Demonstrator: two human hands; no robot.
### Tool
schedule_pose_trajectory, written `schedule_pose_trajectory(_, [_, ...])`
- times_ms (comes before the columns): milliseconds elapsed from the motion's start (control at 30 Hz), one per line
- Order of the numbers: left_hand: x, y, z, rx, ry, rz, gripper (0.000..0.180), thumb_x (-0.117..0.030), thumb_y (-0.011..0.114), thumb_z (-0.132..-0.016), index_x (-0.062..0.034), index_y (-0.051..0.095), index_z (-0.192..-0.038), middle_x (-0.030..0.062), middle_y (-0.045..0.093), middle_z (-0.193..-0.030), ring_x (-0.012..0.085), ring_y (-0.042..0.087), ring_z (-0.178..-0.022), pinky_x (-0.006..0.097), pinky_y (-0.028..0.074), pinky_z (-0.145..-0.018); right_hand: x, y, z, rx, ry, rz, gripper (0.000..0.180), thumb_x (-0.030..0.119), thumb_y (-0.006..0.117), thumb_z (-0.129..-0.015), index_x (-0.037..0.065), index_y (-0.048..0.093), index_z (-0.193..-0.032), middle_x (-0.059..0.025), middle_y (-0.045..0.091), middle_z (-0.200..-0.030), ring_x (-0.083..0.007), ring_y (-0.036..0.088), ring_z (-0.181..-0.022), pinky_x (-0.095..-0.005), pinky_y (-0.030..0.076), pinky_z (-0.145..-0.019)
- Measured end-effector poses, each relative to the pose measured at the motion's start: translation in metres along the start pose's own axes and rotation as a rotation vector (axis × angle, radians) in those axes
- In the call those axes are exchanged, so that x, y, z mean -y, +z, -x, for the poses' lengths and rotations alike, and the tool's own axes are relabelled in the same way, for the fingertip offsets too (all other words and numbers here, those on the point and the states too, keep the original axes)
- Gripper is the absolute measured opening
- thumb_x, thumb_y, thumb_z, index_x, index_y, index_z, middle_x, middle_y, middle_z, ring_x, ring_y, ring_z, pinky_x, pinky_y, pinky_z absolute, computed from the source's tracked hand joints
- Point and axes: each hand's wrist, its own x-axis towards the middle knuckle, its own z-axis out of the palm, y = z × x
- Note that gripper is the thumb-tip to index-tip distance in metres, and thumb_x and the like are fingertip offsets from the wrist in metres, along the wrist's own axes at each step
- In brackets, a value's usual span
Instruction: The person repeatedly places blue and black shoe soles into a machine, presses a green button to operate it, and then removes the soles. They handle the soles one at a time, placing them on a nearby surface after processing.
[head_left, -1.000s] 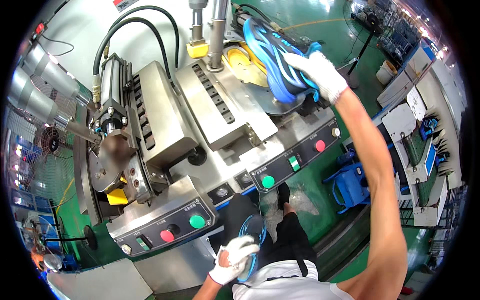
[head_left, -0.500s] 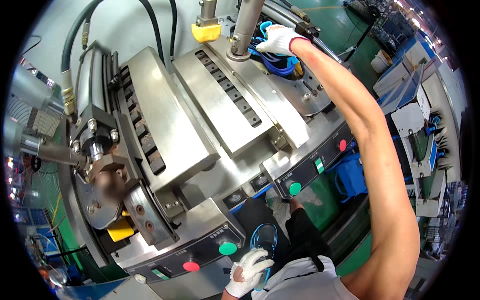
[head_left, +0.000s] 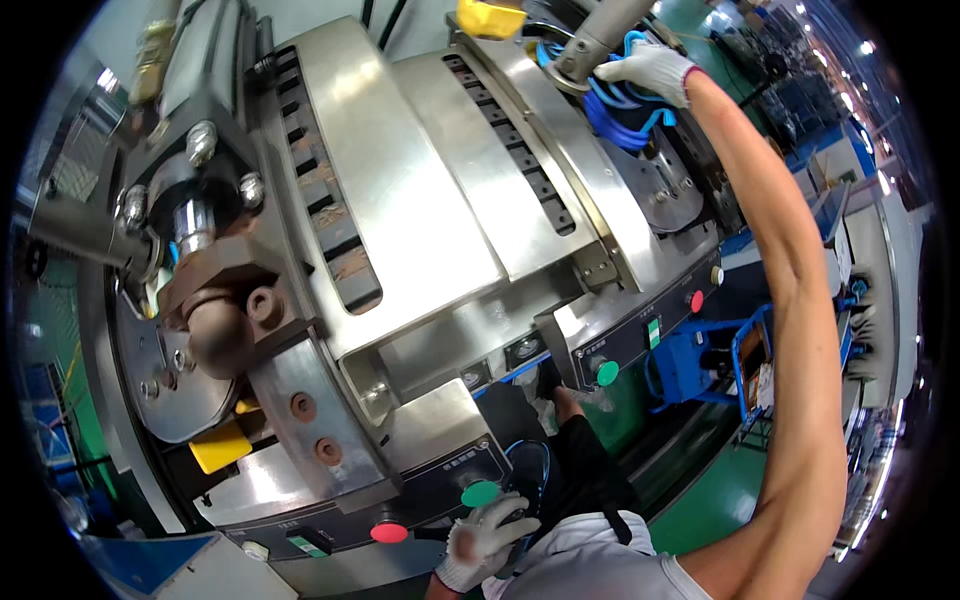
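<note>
My right hand (head_left: 652, 72), in a white knit glove, reaches to the far right side of a metal machine. Its fingers close on a bundle of blue and light-blue looped material (head_left: 622, 122) beside a slanted metal rod (head_left: 600, 45); the fingertips are partly hidden. Low in the view, my left hand (head_left: 482, 545), also gloved, has its fingers curled around a dark shoe with blue trim (head_left: 530, 462). Much of that shoe is in shadow or behind the hand. Just beyond the left fingers is a green push button (head_left: 481, 493) on the machine's front panel.
Broad steel plates (head_left: 400, 180) with slotted rows span the machine. At left stand a hydraulic cylinder (head_left: 195, 215) and a rounded, rusty joint (head_left: 220, 335). Red buttons (head_left: 389, 531) and another green button (head_left: 606, 373) line the front. A blue cart (head_left: 690, 360) stands at right.
The view has shifted, with the machine appearing larger. My right hand stays at the blue bundle. My left hand now appears closer to the near green button, with the shoe beside it.
</note>
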Motion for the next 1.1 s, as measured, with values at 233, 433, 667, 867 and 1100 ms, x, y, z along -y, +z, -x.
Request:
schedule_pose_trajectory(233, [0.016, 0.014, 0.009, -0.014, 0.039, 0.057, 0.047, -0.003, 0.066, -0.082, -0.0202, 0.076, -0.125, 0.0132, 0.065, -0.135, 0.038, 0.061, -0.131, 0.051, 0.049, -0.11, 0.005, -0.011, -0.005, 0.063, -0.102, -0.055, 0.097, 0.053, 0.083, -0.08, -0.012, 0.053, -0.146, -0.0302, 0.061, -0.145, -0.0359, 0.061, -0.132, -0.0396, 0.048, -0.11])
schedule_pose_trajectory(433, [0.014, 0.016, 0.005, -0.015, 0.111, -0.002, 0.051, -0.003, 0.073, -0.07, -0.0157, 0.077, -0.12, 0.0132, 0.066, -0.131, 0.0377, 0.063, -0.126, 0.053, 0.049, -0.113, 0.021, 0.029, -0.04, 0.095, -0.311, 0.154, 0.084, 0.055, 0.075, -0.083, 0.005, 0.057, -0.149, -0.0251, 0.067, -0.14, -0.039, 0.062, -0.132, -0.0417, 0.05, -0.109])
schedule_pose_trajectory(667, [-0.01, 0.004, -0.005, 0.08, 0.091, -0.155, 0.037, -0.008, 0.061, -0.099, -0.0097, 0.067, -0.135, 0.0209, 0.066, -0.134, 0.0377, 0.062, -0.128, 0.047, 0.048, -0.111, 0.011, 0.068, 0.014, -0.041, -0.074, 0.08, 0.062, 0.053, 0.064, -0.089, 0.003, 0.067, -0.125, -0.0238, 0.068, -0.137, -0.0377, 0.067, -0.125, -0.0455, 0.053, -0.106])
schedule_pose_trajectory(867, [-0.024, 0.018, -0.013, -0.029, 0.023, -0.073, 0.046, 0.005, 0.064, -0.072, -0.0135, 0.078, -0.112, 0.0129, 0.069, -0.127, 0.0392, 0.065, -0.123, 0.05, 0.053, -0.108, 0.013, 0.081, 0.013, -0.109, -0.171, 0.148, 0.049, 0.04, 0.061, -0.09, 0.002, 0.073, -0.12, -0.0234, 0.074, -0.122, -0.0376, 0.073, -0.112, -0.0454, 0.06, -0.095])
schedule_pose_trajectory(1100, [-0.042, 0.036, -0.023, 0.062, -0.016, -0.26, 0.048, 0.001, 0.064, -0.076, -0.0166, 0.074, -0.121, 0.0119, 0.066, -0.135, 0.0391, 0.061, -0.128, 0.048, 0.052, -0.106, 0.008, 0.062, 0.043, -0.107, -0.169, -0.083, 0.055, 0.043, 0.064, -0.089, 0.001, 0.073, -0.122, -0.0236, 0.072, -0.127, -0.0373, 0.07, -0.121, -0.0433, 0.056, -0.103])
